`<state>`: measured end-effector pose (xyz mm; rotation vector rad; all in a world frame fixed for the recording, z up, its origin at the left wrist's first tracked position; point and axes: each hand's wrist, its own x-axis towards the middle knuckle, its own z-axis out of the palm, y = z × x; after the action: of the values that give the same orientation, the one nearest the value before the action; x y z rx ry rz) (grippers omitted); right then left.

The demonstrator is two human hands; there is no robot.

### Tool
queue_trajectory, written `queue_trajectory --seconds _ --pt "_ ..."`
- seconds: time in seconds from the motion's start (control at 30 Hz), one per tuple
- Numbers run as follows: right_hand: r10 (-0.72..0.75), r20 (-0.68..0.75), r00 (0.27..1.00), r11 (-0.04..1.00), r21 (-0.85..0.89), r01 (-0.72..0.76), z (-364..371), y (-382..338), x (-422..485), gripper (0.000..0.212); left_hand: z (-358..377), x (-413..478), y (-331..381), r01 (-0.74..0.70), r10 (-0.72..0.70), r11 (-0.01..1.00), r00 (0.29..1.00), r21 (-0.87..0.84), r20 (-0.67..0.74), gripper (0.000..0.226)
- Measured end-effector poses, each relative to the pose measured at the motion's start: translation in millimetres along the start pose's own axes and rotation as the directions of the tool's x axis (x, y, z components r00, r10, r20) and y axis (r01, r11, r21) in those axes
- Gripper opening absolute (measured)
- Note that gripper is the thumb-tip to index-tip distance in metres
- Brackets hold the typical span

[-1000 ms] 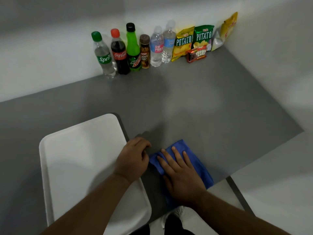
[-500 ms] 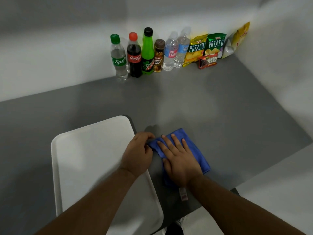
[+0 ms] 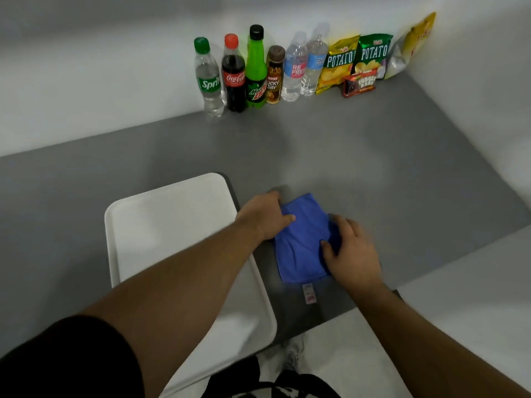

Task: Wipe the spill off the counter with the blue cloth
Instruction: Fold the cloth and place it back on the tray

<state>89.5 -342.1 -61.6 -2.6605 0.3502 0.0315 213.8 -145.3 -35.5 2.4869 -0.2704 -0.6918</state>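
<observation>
As the cloth (image 3: pixel 301 242) lay on the surface (image 3: pixel 373 168) between the fingers (image 3: pixel 342 224), long axis pointing away, the left hand (image 3: pixel 263 216) pinched its left edge and the right hand (image 3: pixel 355 251) gripped its right edge, both equally near.

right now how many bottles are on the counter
6, all in one row against the back wall, left to right: Sprite, Coca-Cola, Mountain Dew, Lucky Day coffee, Refresh water, second water. None looks hidden.

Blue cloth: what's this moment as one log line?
blue cloth on counter | left hand holds left edge | right hand grips right edge | no spill visible
</observation>
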Motion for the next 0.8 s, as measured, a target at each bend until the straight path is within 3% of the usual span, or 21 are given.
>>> queue_trajectory --seconds 0.1,0.2,0.3,0.43,0.57,0.63,0.73,0.8 --pt "0.120 0.057 0.991 0.992 0.020 -0.121 -8 11 0 0.053 2 5 12 0.014 -0.015 0.999 1.000 0.030 0.013 0.025" --pt "0.146 0.187 0.971 0.984 0.073 -0.162 -17 17 6 0.020 2 -1 18 0.025 -0.026 0.999 1.000 -0.028 -0.005 0.004" --pt "0.098 0.312 0.945 0.985 0.102 -0.136 -26 21 11 0.004 3 -15 22 0.037 -0.041 0.990 0.999 -0.134 -0.027 0.011" --pt "-0.037 0.292 0.956 0.974 0.225 -0.031 -37 16 11 0.004 3 -34 25 0.039 -0.078 0.932 0.992 -0.360 -0.094 0.014" --pt "-0.259 0.193 0.946 0.920 0.349 0.180 -53 -3 7 0.013 -10 -68 20 0.129 -0.172 0.820 0.985 -0.557 -0.025 0.069" --pt "-0.376 0.166 0.912 0.844 0.468 0.263 -64 -18 3 0.015 -19 -91 12 0.123 -0.160 0.788 0.987 -0.604 -0.006 0.057" --pt "-0.485 0.182 0.855 0.775 0.543 0.324 -77 -40 -1 0.011 -26 -134 -11 0.098 -0.120 0.632 0.992 -0.769 0.028 0.023" --pt "-0.535 0.226 0.814 0.752 0.566 0.337 -81 -53 -7 0.019 -26 -163 -34 0.115 -0.106 0.561 0.992 -0.820 0.067 0.039"
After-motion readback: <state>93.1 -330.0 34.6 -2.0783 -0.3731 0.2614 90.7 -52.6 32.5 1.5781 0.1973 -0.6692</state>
